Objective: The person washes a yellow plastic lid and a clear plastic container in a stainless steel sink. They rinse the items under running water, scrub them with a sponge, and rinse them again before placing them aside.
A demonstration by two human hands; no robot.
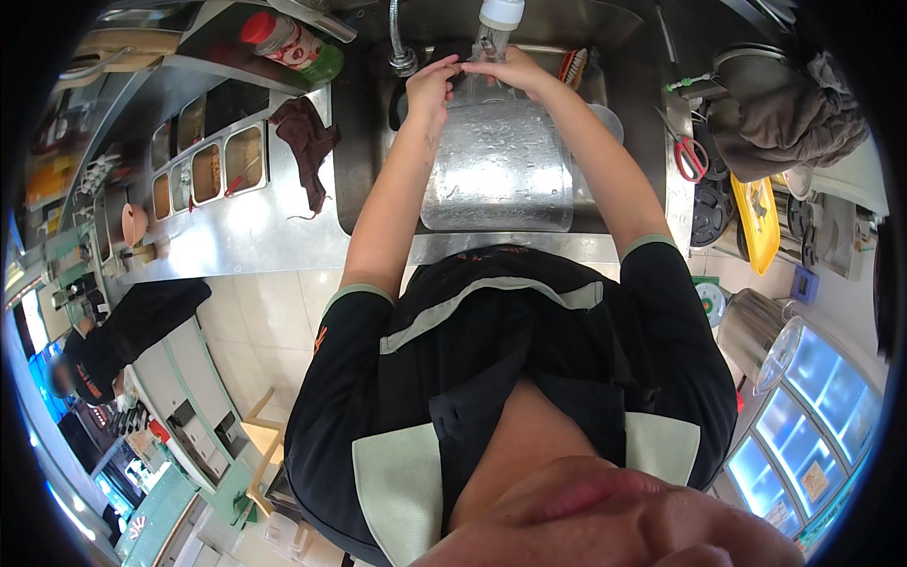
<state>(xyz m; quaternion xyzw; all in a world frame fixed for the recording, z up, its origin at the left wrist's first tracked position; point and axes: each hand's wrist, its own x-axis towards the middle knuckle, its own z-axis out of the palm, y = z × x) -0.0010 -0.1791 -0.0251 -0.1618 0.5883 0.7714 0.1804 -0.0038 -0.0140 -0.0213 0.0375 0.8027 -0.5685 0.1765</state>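
Clear plastic tub (496, 170) in sink (364, 175), near side of left hand (432, 87), right hand (515, 73); fingers (480, 69) meeting by faucet (501, 13), can't tell if gripping.

From the wearer's head, one fisheye view faced steeply down, with the torso (510, 321) close at six o'clock, the sink (364, 123) farther at twelve and a co-worker (99, 364) well off toward nine.

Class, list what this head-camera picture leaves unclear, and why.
Head view:
- Whether the left hand or right hand holds anything small: fingers hide it.
- Top of the white tap: cut by the upper edge.
- What lies under the grey cloth: covered.
- What the co-worker holds: too small.
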